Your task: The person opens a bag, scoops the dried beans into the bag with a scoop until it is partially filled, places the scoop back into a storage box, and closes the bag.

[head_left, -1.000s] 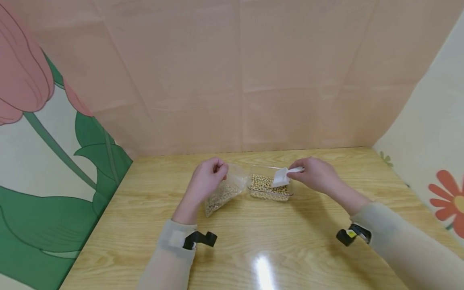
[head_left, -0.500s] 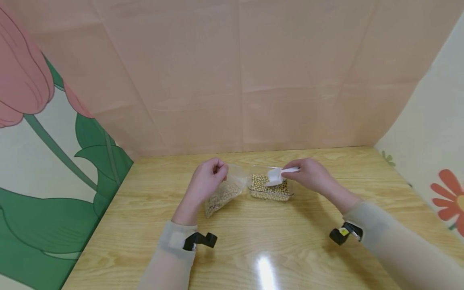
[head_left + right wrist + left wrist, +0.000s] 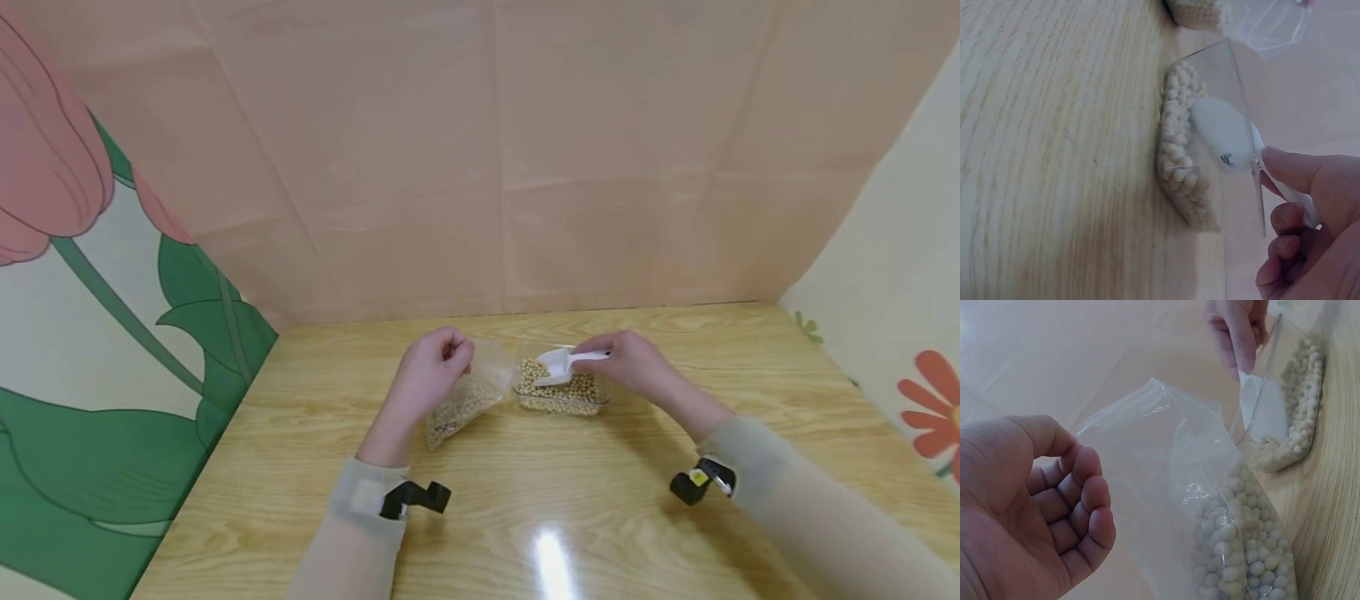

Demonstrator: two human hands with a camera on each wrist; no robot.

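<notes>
My right hand [image 3: 630, 360] grips the handle of a small white scoop [image 3: 556, 365]. The scoop's bowl is inside a clear rectangular container [image 3: 604, 402] and touches the pale round beans [image 3: 558, 406] there. To the left, a clear plastic bag [image 3: 1147, 434] partly full of similar beans [image 3: 1260, 550] stands tilted on the table. With thumb against curled fingers, my left hand [image 3: 433, 367] pinches the bag's upper edge. In the right wrist view the scoop [image 3: 1222, 128] shows through the container's wall, its handle between thumb and fingers.
The wooden table [image 3: 480, 517] runs back to a pink sheet [image 3: 495, 167]. A panel with a printed tulip [image 3: 45, 125] stands on the left, and one with a red flower [image 3: 930, 408] on the right. The bag and container stand side by side, nearly touching.
My right hand has moved left with the scoop, shifting its bowl from the container's right side toward the left and pushing into the beans. The left hand and the bag hold their place.
</notes>
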